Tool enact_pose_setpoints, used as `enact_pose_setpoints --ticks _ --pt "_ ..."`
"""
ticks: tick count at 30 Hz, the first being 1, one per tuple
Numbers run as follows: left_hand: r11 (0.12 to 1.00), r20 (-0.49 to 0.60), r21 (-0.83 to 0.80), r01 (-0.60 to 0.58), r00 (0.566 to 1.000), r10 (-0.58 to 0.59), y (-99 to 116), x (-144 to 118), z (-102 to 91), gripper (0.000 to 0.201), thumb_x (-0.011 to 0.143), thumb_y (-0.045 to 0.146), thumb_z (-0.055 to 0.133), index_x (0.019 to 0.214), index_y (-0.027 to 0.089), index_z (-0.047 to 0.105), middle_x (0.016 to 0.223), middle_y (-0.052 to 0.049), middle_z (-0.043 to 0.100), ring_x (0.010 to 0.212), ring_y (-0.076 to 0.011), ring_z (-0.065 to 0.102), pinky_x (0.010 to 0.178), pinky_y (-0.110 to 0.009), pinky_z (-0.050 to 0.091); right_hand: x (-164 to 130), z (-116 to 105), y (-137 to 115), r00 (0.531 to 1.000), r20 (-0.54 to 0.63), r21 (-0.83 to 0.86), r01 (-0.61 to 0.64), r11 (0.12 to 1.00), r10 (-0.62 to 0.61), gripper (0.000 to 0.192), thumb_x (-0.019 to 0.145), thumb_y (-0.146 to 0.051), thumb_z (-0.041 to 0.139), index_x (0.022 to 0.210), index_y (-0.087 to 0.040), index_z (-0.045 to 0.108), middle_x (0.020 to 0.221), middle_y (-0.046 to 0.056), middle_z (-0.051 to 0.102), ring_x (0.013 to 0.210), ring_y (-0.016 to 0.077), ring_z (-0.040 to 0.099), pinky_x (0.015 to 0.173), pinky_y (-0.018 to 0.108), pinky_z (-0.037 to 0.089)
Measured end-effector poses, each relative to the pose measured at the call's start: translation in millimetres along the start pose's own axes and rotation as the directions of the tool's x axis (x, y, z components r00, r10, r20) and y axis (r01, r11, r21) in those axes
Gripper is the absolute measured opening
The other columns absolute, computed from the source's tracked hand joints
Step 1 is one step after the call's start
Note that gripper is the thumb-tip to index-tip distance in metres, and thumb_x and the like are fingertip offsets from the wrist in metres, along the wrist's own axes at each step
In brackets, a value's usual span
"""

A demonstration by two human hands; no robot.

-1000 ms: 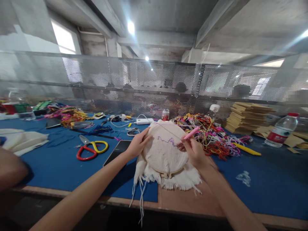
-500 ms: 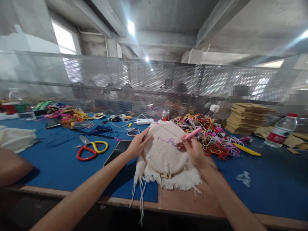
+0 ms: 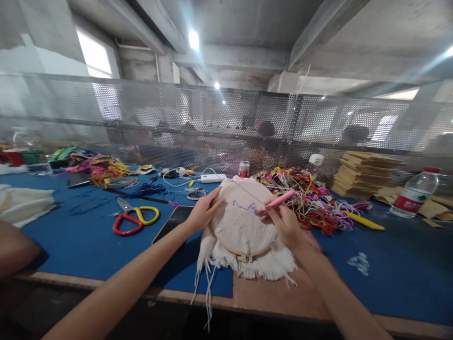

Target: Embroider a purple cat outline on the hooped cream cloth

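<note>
pink tool in right hand, apparently touching hoop

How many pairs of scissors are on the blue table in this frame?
1. The scissors, with one red and one yellow handle loop, lie on the blue table to the left of the left hand. More could be hidden under the thread piles.

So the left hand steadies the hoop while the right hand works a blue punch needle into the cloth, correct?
Not quite: the head view shows the punch needle is pink, not blue. The left hand steadies the hoop; the right hand works it into the cloth.
</note>
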State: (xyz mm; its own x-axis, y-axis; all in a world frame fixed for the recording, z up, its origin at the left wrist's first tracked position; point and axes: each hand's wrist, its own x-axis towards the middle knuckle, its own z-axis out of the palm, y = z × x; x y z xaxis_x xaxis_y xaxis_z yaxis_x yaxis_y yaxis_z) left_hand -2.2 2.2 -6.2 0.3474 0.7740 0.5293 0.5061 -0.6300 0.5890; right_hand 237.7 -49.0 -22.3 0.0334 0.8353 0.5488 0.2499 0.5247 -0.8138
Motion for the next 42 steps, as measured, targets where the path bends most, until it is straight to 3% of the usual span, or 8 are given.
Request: enact_pose_setpoints --ticks 4,9,12,15,19,24,37,42 --pt "0.999 -0.003 -0.032 -0.012 1.000 0.012 1 0 -0.1 0.052 0.086 0.039 0.043 0.130 0.012 0.042 0.128 -0.009 0.053 0.113 -0.0226 0.051 0.100 -0.033 0.034 0 -3 5 0.999 0.047 -0.066 0.014 0.998 -0.011 0.032 0.081 -0.046 0.052 0.092 -0.016 0.057 0.078 0.008 0.069 0.060 0.0170 0.065 0.059 0.030 0.055" --pt "0.997 -0.028 -0.065 -0.041 0.999 0.039 1 0 -1.0 0.053 0.086 0.040 0.042 0.131 0.011 0.042 0.132 -0.010 0.049 0.119 -0.0223 0.047 0.103 -0.033 0.032 2 -7 9 0.963 0.149 -0.170 0.250 0.953 -0.226 0.017 0.080 -0.035 0.057 0.078 -0.020 0.063 0.091 0.006 0.067 0.080 0.0188 0.063 0.070 0.033 0.052" --pt "0.996 -0.035 -0.083 -0.041 0.999 0.039 1 0 -1.0 0.053 0.085 0.041 0.042 0.130 0.012 0.043 0.133 -0.010 0.048 0.121 -0.0226 0.045 0.104 -0.033 0.030 2 -6 4 0.940 0.202 -0.259 0.321 0.911 -0.273 0.013 0.081 -0.032 0.057 0.083 -0.021 0.065 0.091 0.005 0.066 0.086 0.0190 0.062 0.075 0.033 0.049" --pt "0.996 -0.035 -0.084 -0.033 0.999 0.030 0 0 -0.4 0.053 0.085 0.041 0.042 0.131 0.013 0.043 0.133 -0.009 0.048 0.119 -0.0231 0.046 0.103 -0.035 0.031 2 -3 0 0.948 0.211 -0.316 0.298 0.901 -0.239 0.015 0.082 -0.032 0.056 0.085 -0.022 0.066 0.092 0.005 0.065 0.085 0.0186 0.062 0.073 0.030 0.049" --pt "0.998 -0.028 -0.067 0.006 1.000 -0.008 -1 0 1.2 0.053 0.085 0.039 0.043 0.130 0.012 0.043 0.127 -0.010 0.054 0.113 -0.0238 0.051 0.100 -0.036 0.035 2 -1 4 0.980 0.110 -0.339 0.193 0.921 -0.165 0.023 0.082 -0.040 0.053 0.085 -0.020 0.064 0.081 0.005 0.066 0.072 0.0180 0.062 0.066 0.030 0.050" --pt "0.997 -0.042 -0.073 0.010 0.999 -0.013 -2 0 2.4 0.052 0.084 0.038 0.043 0.129 0.011 0.044 0.129 -0.011 0.051 0.118 -0.0235 0.047 0.102 -0.035 0.032 2 -1 8 0.998 0.044 -0.207 0.046 0.977 -0.038 0.034 0.084 -0.049 0.045 0.091 -0.017 0.056 0.071 0.005 0.064 0.059 0.0157 0.062 0.057 0.027 0.051" --pt "0.999 -0.030 -0.046 -0.008 1.000 0.006 -1 1 0.9 0.052 0.085 0.040 0.041 0.129 0.012 0.045 0.129 -0.010 0.052 0.116 -0.0238 0.049 0.100 -0.035 0.034 2 -2 11 0.999 0.017 -0.143 0.053 0.988 -0.051 0.032 0.085 -0.050 0.043 0.091 -0.020 0.050 0.075 0.005 0.063 0.066 0.0172 0.062 0.062 0.030 0.051" --pt "0.999 -0.017 -0.040 0.005 1.000 -0.006 0 1 0.3 0.051 0.085 0.039 0.041 0.128 0.012 0.045 0.126 -0.009 0.054 0.112 -0.0240 0.052 0.098 -0.035 0.036 2 -3 10 0.997 0.027 -0.221 0.078 0.972 -0.074 0.031 0.087 -0.049 0.040 0.092 -0.020 0.049 0.077 0.005 0.063 0.068 0.0175 0.062 0.065 0.030 0.050"
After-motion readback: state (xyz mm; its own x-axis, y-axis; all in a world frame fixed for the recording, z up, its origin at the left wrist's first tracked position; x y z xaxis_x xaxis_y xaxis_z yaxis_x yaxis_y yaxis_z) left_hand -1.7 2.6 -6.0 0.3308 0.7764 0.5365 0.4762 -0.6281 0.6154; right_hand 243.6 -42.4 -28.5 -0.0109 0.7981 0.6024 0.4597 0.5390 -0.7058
